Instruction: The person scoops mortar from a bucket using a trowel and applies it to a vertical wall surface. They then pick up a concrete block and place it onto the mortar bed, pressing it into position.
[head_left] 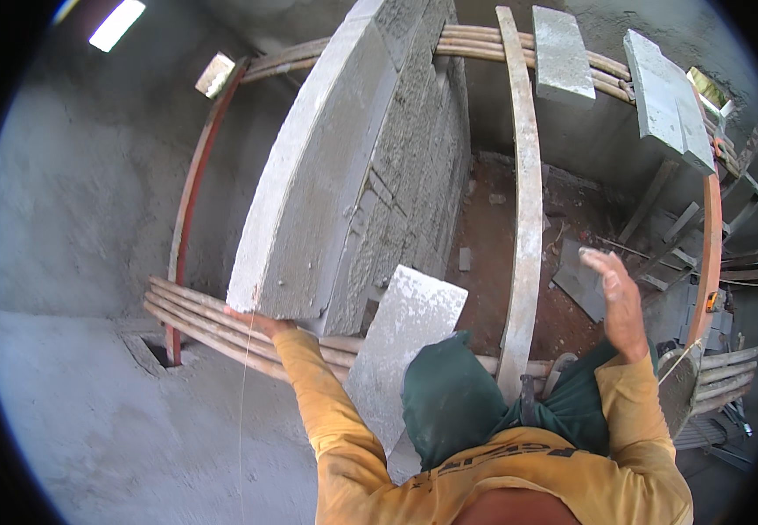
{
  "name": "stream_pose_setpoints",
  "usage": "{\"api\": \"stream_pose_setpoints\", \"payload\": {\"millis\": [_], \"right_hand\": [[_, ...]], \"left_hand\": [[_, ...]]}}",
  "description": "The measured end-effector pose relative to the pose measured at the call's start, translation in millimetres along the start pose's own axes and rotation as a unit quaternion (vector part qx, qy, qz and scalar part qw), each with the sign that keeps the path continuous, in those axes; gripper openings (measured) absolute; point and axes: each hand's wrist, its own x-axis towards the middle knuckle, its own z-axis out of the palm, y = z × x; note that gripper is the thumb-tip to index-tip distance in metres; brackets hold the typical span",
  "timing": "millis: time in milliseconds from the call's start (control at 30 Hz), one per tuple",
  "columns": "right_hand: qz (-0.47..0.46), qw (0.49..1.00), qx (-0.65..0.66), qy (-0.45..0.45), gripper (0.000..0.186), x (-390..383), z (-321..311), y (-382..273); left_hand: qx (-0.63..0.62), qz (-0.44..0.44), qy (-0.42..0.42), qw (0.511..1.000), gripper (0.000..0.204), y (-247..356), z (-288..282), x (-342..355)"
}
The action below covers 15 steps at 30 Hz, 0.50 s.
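Note:
My left hand (261, 323) reaches to the near end of a grey block wall (313, 201). Its fingers lie stretched against the lower edge of the top pale block (261, 254), partly hidden by it. A thin string (242, 394) hangs down from beside these fingers. My right hand (617, 302) is raised in the air above my right knee, fingers extended and holding nothing. A loose flat grey block (410, 332) leans beside my left knee, between the wall and my leg.
Bundled wooden poles (213, 319) run below the wall's near end. A long plank (523, 192) spans to the far poles, where grey blocks (564, 57) rest. A red-brown beam (712, 254) stands right. Rubble lies on the dirt floor (493, 227) below. A bucket (679, 385) sits at the right.

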Motion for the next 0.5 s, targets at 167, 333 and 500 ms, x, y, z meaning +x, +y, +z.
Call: {"api": "stream_pose_setpoints", "payload": {"millis": [167, 333, 500], "right_hand": [[-0.016, 0.999, 0.030, -0.026, 0.059, -9.2, -10.6, -13.3], [-0.039, 0.998, 0.022, -0.047, 0.059, -15.2, -20.3, -15.9], [-0.028, 0.997, 0.038, -0.062, 0.057, -23.5, -24.8, -7.9]], "left_hand": [[0.023, -0.018, 0.052, 0.998, 0.096, -7.6, -15.9, -4.6], [0.078, 0.000, 0.058, 0.995, 0.088, -38.3, -24.2, 10.8], [0.160, 0.063, -0.014, 0.985, 0.082, -52.7, -36.7, 32.2]]}}
